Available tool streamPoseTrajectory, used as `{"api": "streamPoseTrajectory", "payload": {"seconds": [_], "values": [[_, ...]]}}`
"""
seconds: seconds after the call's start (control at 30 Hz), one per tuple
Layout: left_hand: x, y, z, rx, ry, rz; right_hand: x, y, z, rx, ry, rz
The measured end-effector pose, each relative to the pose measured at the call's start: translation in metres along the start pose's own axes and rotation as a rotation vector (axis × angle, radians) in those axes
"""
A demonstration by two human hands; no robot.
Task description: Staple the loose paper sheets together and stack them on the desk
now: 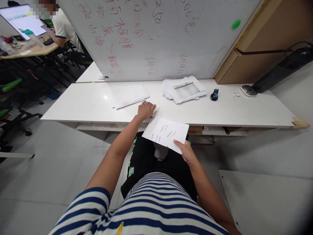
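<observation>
A white sheet of paper (168, 132) with small printed text slants over the table's front edge, above my lap. My right hand (187, 151) grips its lower right edge, thumb on top and fingers underneath. At the sheet's far corner is my left hand (146, 110), with bent fingers over the tabletop and the thumb by the corner. The corner's contact with those fingers is partly hidden. Beyond my left hand lies a thin stack of papers (130, 96). A thicker, uneven pile of printed papers (184, 89) rests further right.
The white table (244, 112) has an open shelf under its front edge. A whiteboard (156, 42) with red writing stands behind it. A dark blue clip-like object (214, 94), a small white piece (236, 94), a black cylindrical device (281, 70) and cardboard boxes (234, 67) are right. Another person (66, 29) sits far left.
</observation>
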State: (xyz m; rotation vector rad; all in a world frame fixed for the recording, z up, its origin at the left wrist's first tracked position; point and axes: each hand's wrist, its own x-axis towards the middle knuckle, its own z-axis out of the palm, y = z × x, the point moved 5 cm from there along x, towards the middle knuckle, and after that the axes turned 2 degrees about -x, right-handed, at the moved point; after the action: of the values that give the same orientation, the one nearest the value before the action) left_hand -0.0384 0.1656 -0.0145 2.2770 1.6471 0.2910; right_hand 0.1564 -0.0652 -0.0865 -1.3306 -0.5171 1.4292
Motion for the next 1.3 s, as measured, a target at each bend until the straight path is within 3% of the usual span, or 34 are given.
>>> {"api": "streamPoseTrajectory", "payload": {"seconds": [1.3], "values": [[-0.003, 0.007, -0.001, 0.085, 0.01, -0.012, -0.003, 0.011, 0.004, -0.005, 0.029, 0.033]]}}
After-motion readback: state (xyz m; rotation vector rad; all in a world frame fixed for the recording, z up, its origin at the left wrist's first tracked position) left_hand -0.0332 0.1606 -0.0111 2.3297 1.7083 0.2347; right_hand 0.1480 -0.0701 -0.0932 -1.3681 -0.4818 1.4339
